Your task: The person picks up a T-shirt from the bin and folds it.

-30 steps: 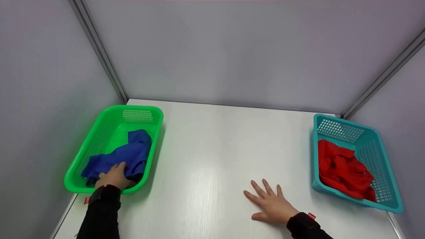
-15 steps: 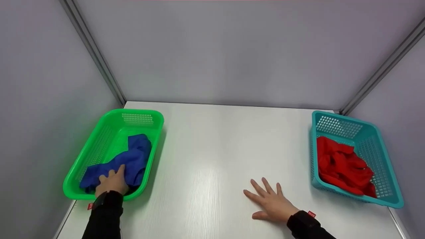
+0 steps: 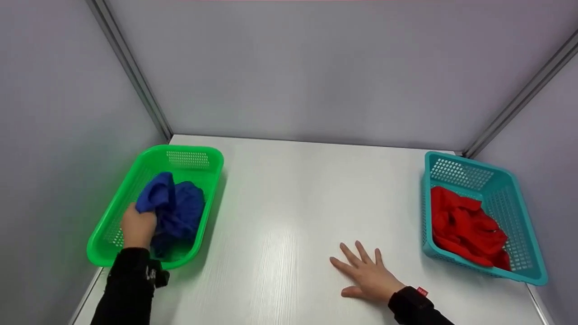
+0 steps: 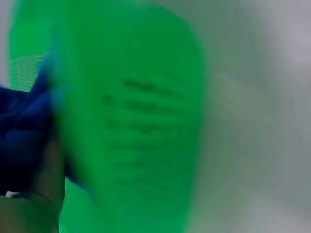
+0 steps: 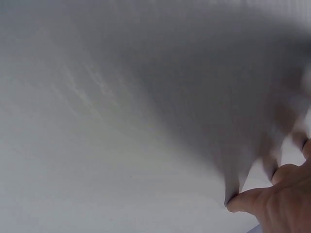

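My left hand (image 3: 138,227) grips one end of a crumpled blue cloth (image 3: 183,210) inside the green basket (image 3: 216,180) at the left. The gripped part bunches up above the fist, while the other part lies against the basket's right side. In the left wrist view the blue cloth (image 4: 22,141) shows at the left edge, beside the blurred basket wall (image 4: 150,131). My right hand (image 3: 372,280) rests on the white table with its fingers spread and holds nothing. The right wrist view shows the fingertips of that hand (image 5: 286,199) at the table surface.
A teal basket (image 3: 524,216) stands at the right of the white table (image 3: 289,203), with a crumpled red cloth (image 3: 467,228) in it. Grey panels (image 3: 307,67) enclose the table at the back and both sides.
My left hand has taken hold of the blue cloth's left part, turned, and lifted it forward within the green basket. The right hand has stayed in place.
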{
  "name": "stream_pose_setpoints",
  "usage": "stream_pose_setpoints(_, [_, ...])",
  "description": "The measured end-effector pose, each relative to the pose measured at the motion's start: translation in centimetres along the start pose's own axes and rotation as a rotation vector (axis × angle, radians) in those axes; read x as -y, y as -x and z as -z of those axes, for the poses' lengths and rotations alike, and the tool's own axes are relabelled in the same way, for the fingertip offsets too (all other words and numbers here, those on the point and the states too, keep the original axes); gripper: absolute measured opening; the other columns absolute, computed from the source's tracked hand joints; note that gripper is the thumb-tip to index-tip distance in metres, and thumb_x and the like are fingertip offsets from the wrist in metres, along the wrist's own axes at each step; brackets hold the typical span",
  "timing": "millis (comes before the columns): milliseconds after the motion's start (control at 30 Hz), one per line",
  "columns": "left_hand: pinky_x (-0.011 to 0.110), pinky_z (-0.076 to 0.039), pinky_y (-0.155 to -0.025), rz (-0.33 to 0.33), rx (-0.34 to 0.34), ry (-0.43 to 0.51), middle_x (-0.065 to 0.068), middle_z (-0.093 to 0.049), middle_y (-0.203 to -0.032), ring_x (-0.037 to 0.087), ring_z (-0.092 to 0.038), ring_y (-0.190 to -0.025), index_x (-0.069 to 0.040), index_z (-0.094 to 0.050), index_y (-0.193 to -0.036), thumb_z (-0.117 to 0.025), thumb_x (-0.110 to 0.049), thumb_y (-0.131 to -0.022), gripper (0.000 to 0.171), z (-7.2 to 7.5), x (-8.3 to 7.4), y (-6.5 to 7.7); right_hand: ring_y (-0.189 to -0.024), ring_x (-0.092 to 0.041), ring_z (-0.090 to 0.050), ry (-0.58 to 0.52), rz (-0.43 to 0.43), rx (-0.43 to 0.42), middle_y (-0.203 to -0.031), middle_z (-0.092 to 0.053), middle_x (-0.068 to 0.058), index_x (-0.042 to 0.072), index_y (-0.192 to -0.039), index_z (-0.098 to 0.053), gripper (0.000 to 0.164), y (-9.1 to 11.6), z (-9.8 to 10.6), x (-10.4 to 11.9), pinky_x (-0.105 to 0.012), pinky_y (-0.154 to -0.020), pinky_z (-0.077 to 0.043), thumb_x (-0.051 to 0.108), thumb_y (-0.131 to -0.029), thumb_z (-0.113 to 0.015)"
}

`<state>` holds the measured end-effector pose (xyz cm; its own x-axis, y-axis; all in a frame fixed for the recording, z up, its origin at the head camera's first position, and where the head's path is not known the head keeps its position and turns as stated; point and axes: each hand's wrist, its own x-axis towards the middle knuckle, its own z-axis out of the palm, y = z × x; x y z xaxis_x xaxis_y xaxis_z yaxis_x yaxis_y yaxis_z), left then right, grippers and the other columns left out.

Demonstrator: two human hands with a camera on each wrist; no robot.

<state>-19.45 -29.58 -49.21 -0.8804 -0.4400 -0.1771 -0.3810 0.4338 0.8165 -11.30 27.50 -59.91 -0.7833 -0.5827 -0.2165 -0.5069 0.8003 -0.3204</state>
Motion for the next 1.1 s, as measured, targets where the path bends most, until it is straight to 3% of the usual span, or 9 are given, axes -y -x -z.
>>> stream_pose_setpoints(133, [0.033, -0.046, -0.065, 0.012, -0.077, 0.673, 0.005, -0.051, -0.085, 0.019, -0.053, -0.072, -0.006, -0.046, -0.096, -0.046, -0.019, -0.107, 0.017, 1.3, -6.5, 0.6, -0.154, -0.054, -0.012, 0.005, 0.014, -0.01, -0.172, -0.017, -0.015, 0.033, -0.164, -0.033, 0.08, 0.1, -0.1, 0.0, -0.089, -0.102, -0.015, 0.069, -0.096, -0.054])
stream_pose_setpoints(267, [0.031, -0.022, -0.048, -0.215, -0.039, 1.288, -0.002, -0.023, -0.067, 0.012, -0.022, -0.049, -0.011, -0.031, -0.079, -0.056, -0.003, -0.104, 0.037, 1.9, -14.1, 2.3, -0.153, -0.055, -0.012, -0.006, 0.02, -0.015, -0.172, -0.017, -0.015, 0.033, -0.164, -0.033, 0.079, 0.1, -0.1, 0.0, -0.09, -0.102, -0.014, 0.067, -0.096, -0.054])
stream_pose_setpoints(367, [0.033, -0.023, -0.052, -0.374, 0.063, 1.51, 0.0, -0.023, -0.071, 0.013, -0.021, -0.053, -0.008, -0.034, -0.081, -0.061, -0.002, -0.103, 0.036, 2.0, -19.4, 4.1, -0.153, -0.055, -0.011, -0.011, 0.021, -0.017, -0.172, -0.017, -0.016, 0.033, -0.164, -0.032, 0.079, 0.2, -0.1, 0.1, -0.09, -0.102, -0.014, 0.066, -0.096, -0.055])
stream_pose_setpoints(467, [0.036, -0.035, -0.057, -0.469, 0.165, 1.609, 0.002, -0.031, -0.072, 0.015, -0.027, -0.056, -0.003, -0.044, -0.088, -0.059, -0.002, -0.104, 0.022, 1.6, -23.6, 6.1, -0.153, -0.055, -0.012, -0.007, 0.023, -0.023, -0.172, -0.017, -0.016, 0.032, -0.164, -0.033, 0.079, 0.1, -0.2, 0.1, -0.09, -0.101, -0.014, 0.066, -0.096, -0.056])
stream_pose_setpoints(633, [0.039, -0.042, -0.068, -0.673, 0.404, 1.549, 0.003, -0.033, -0.072, 0.02, -0.033, -0.063, -0.001, -0.047, -0.092, -0.054, -0.01, -0.108, 0.02, -0.9, -27.3, 8.8, -0.154, -0.054, -0.013, 0.013, 0.022, -0.034, -0.172, -0.019, -0.016, 0.031, -0.164, -0.034, 0.08, 0.1, -0.4, 0.0, -0.09, -0.102, -0.015, 0.066, -0.095, -0.057])
stream_pose_setpoints(733, [0.033, -0.041, -0.064, -0.694, 0.499, 1.418, 0.002, -0.039, -0.073, 0.018, -0.039, -0.064, -0.005, -0.049, -0.091, -0.062, -0.02, -0.105, 0.025, -3.6, -27.3, 9.7, -0.154, -0.053, -0.012, 0.007, 0.015, -0.032, -0.172, -0.018, -0.015, 0.031, -0.164, -0.034, 0.081, 0.2, -0.5, 0.0, -0.089, -0.103, -0.014, 0.066, -0.095, -0.057])
stream_pose_setpoints(833, [0.029, -0.044, -0.066, -0.565, 0.534, 1.24, 0.002, -0.051, -0.085, 0.015, -0.05, -0.072, -0.009, -0.057, -0.107, -0.063, -0.026, -0.104, 0.019, -6.8, -25.8, 9.8, -0.154, -0.053, -0.013, 0.001, 0.013, -0.037, -0.172, -0.019, -0.015, 0.031, -0.163, -0.035, 0.081, 0.1, -0.5, 0.0, -0.088, -0.104, -0.014, 0.067, -0.095, -0.056])
stream_pose_setpoints(967, [0.035, -0.05, -0.083, -0.344, 0.577, 0.902, 0.003, -0.055, -0.111, 0.017, -0.055, -0.094, -0.013, -0.055, -0.136, -0.046, -0.026, -0.112, 0.029, -10.9, -21.6, 9.4, -0.154, -0.053, -0.014, -0.002, 0.015, -0.05, -0.171, -0.021, -0.015, 0.031, -0.163, -0.036, 0.08, 0.1, -0.4, 0.1, -0.089, -0.104, -0.014, 0.067, -0.095, -0.055])
stream_pose_setpoints(1100, [0.044, -0.047, -0.096, -0.25, 0.587, 0.527, 0.008, -0.056, -0.122, 0.023, -0.055, -0.108, -0.009, -0.055, -0.134, -0.044, -0.023, -0.111, 0.03, -14.2, -16.6, 8.8, -0.154, -0.054, -0.013, 0.002, 0.022, -0.054, -0.172, -0.02, -0.015, 0.031, -0.163, -0.036, 0.079, 0.1, -0.4, 0.0, -0.089, -0.103, -0.014, 0.068, -0.095, -0.053])
